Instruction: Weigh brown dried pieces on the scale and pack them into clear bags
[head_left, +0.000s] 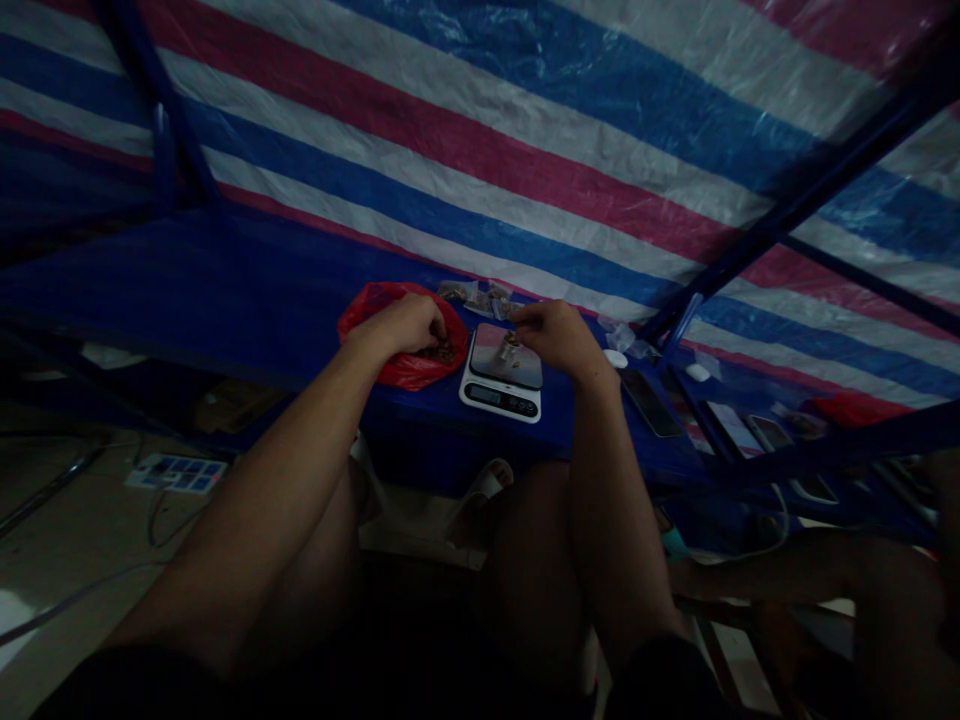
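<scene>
A red plastic bag (412,374) lies open with small brownish pieces (442,352) inside. My left hand (411,322) reaches into it from above, fingers curled together over the pieces; whatever they grip is too small to make out. Right of the bag stands a white digital kitchen scale (501,398) with a shiny metal plate. A small pile of brass-coloured metal pieces (510,345) rests on the plate, with one loose piece beside it. Above the plate's right side hovers my right hand (551,335), thumb and fingertips pinched; anything between them is hidden.
Several small clear bags (487,298) of pieces lie behind the scale. A dark phone (651,402) and a white round object (615,358) are to its right. Blue metal posts (675,325) and a striped tarp (450,140) close off the back. Another person's limb (810,570) shows at lower right.
</scene>
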